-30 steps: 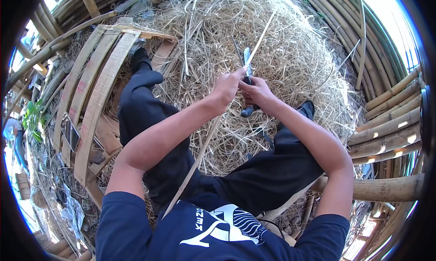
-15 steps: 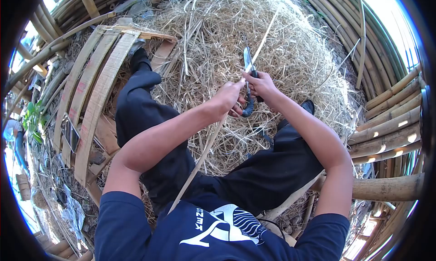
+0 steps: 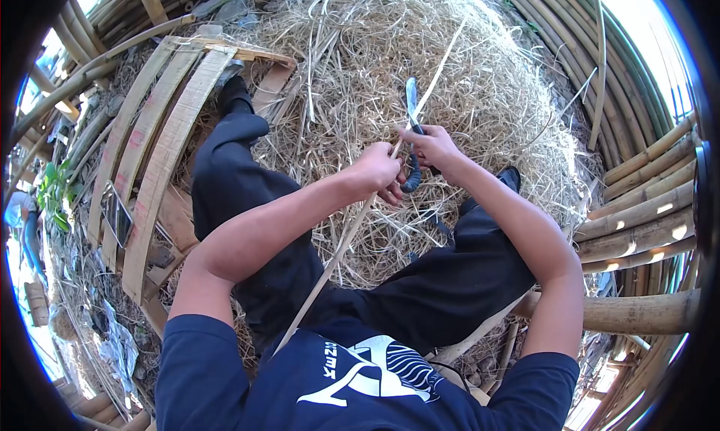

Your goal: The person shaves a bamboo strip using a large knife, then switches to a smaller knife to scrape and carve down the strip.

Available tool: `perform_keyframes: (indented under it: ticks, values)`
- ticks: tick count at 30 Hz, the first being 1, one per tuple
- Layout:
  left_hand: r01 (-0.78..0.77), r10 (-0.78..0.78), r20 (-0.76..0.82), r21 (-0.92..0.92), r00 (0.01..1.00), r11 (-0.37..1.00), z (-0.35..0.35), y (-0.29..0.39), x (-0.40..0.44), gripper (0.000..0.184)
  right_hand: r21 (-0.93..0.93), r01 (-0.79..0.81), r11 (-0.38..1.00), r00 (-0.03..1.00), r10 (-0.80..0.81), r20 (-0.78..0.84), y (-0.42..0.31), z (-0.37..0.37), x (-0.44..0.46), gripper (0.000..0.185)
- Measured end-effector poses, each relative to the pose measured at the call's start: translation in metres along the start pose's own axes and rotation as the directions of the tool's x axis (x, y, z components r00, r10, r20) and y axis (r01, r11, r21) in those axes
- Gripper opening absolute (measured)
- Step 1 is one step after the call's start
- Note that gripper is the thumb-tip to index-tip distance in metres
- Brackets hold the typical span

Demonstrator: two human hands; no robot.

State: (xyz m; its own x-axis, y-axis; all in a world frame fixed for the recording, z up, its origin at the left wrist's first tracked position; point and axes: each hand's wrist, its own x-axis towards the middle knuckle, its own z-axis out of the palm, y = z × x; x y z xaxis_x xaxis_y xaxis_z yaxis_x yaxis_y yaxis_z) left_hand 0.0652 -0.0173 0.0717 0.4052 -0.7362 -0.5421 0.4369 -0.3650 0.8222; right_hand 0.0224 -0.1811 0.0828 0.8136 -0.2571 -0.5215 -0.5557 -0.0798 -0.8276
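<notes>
A long pale bamboo strip [image 3: 330, 266] runs from my lap up across the shavings, passing through both hands. My left hand [image 3: 377, 168] is closed around the strip between my knees. Just to its right, my right hand [image 3: 435, 147] grips a knife [image 3: 412, 95], its blade pointing up and lying against the strip. The knife's dark, wrapped, curved handle [image 3: 411, 177] hangs down below my right hand, close to the left fingers. Part of the handle is hidden by my fingers.
Thin bamboo shavings [image 3: 360, 78] cover the ground between my legs. On the left is a slatted wooden bench [image 3: 161, 161] with a phone [image 3: 118, 215] on it. Bamboo poles [image 3: 645, 228] are stacked at the right, and a thick pole [image 3: 630, 311] lies near my right elbow.
The knife blade has turned slightly and sits lower against the strip. My left hand has shifted slightly, and its fingers sit lower near the handle.
</notes>
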Motion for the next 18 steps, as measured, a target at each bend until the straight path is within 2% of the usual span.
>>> perform_keyframes:
  ticks: [4,6,8,9,13,18]
  values:
    - [-0.006,0.006,0.013,-0.009,1.0,1.0,0.007,0.003,-0.001,0.019,0.005,0.076,0.997,0.992,-0.075,-0.101,0.01,-0.007,0.011,0.028]
    - [0.001,-0.001,0.004,-0.011,1.0,1.0,0.008,0.003,-0.003,0.02,0.043,0.075,0.996,0.991,-0.07,-0.114,0.011,-0.017,0.015,0.029]
    - [0.012,-0.012,0.031,-0.002,0.999,1.0,0.006,0.001,-0.003,0.021,0.185,0.058,0.981,0.989,-0.031,-0.147,0.012,-0.024,0.017,0.029]
    - [0.022,-0.022,0.02,-0.002,1.0,1.0,0.005,0.001,-0.004,0.022,0.175,0.032,0.984,0.988,-0.005,-0.157,0.009,-0.022,0.014,0.031]
    - [0.0,0.0,-0.002,0.002,1.0,1.0,0.002,0.0,0.0,0.02,0.043,-0.003,0.999,1.0,0.004,-0.016,0.009,-0.016,0.008,0.029]
    - [0.014,-0.015,-0.014,-0.031,1.0,0.999,0.005,0.0,-0.002,0.022,0.081,0.043,0.996,0.999,-0.04,-0.029,0.01,-0.016,0.012,0.027]
